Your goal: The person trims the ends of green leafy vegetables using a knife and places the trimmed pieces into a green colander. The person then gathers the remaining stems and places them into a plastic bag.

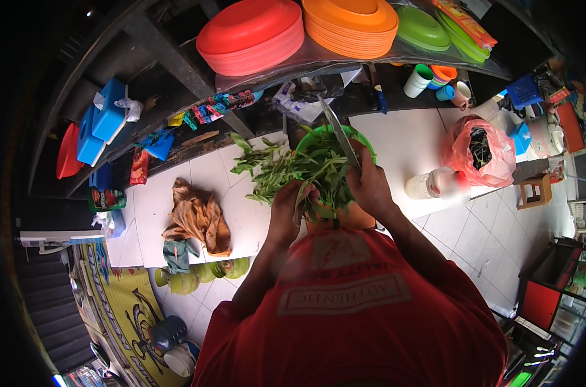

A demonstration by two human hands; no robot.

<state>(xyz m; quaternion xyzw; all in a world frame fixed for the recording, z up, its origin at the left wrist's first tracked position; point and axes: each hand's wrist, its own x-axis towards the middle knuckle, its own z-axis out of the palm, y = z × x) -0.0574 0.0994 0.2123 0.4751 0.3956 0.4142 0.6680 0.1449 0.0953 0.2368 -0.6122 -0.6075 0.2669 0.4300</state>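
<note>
My left hand (pixel 293 200) is closed on stems of leafy greens (pixel 322 167) in front of my chest. In my right hand (pixel 369 186) is a knife (pixel 339 130), its long blade pointing up and away from me across the greens. Behind and under the leaves a green plastic basin (pixel 368 140) shows only its rim. More leafy sprigs (pixel 261 164) lie on the white tiled counter to the left of the basin. An orange surface (pixel 363 217) shows below the greens, close to my shirt; its kind is unclear.
Brown cloth (pixel 198 217) lies on the counter at left. A jar (pixel 426 185) and a pink plastic bag (pixel 501 155) stand at right. Stacked red plates (pixel 254 43) and orange plates (pixel 353 34) sit on the shelf ahead; a blue-handled knife (pixel 381 99) is beneath. Green gas cylinders (pixel 186 281) stand below left.
</note>
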